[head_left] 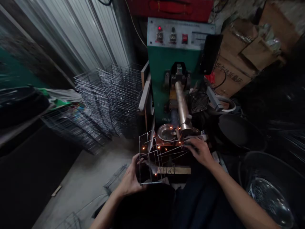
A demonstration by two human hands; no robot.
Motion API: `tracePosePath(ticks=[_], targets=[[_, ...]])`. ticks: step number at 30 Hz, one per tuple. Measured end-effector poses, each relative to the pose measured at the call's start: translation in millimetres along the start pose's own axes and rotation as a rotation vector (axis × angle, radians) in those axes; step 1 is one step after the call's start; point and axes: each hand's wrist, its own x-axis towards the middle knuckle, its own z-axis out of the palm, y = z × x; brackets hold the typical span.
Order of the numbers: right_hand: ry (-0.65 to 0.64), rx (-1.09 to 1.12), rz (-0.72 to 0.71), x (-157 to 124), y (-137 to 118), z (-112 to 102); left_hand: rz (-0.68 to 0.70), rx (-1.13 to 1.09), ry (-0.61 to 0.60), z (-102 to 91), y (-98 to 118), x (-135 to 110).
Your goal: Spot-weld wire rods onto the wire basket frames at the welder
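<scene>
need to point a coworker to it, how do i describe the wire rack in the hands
Start at the green machine and its thick metal arm. Just below its tip, the left hand and right hand hold a wire rack. Unlike the stacked racks nearby, it is in hand, with orange specks around it.

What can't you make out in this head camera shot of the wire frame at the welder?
All in the head view:
The contact point below the arm of the green welder: hidden behind the wire frame and right hand.
Stacked wire racks: motion blur hides their number.
Printing on the cardboard box: too blurred to read fully.
Dark tub: cut off by the bottom edge.
</scene>
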Motion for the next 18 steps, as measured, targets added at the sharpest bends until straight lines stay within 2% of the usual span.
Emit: tracePosePath(ticks=[6,8,10,12,13,15,16,17,18], targets=[[0.04,0.028,-0.02,13,9,6,0.016,-0.028,0.0,-10.2,-16,22],[0.04,0.045,0.025,12,10,2,0.018,-0.025,-0.011,-12.7,-19,24],[0.07,0.059,0.145,0,18,-13,0.018,-0.029,-0.017,-14.1,-19,24],[0.139,0.02,0.348,-32,36,-43,0.024,-0.039,-0.019,-14.5,-16,23],[0.187,-0.03,0.483,-57,50,-62,0.03,-0.046,-0.024,-14.3,-14,23],[0.317,-0.247,0.749,-122,81,-104,0.032,-0.067,-0.042,-13.1,-10,23],[0.34,-0.38,0.896,-159,95,-124,0.027,-0.086,-0.052,-11.9,-8,22],[0.325,-0.496,1.058,-198,108,-141,0.019,-0.11,-0.057,-10.4,-8,22],[0.24,-0.551,1.205,-236,117,-155,0.007,-0.134,-0.057,-8.5,-7,20]])
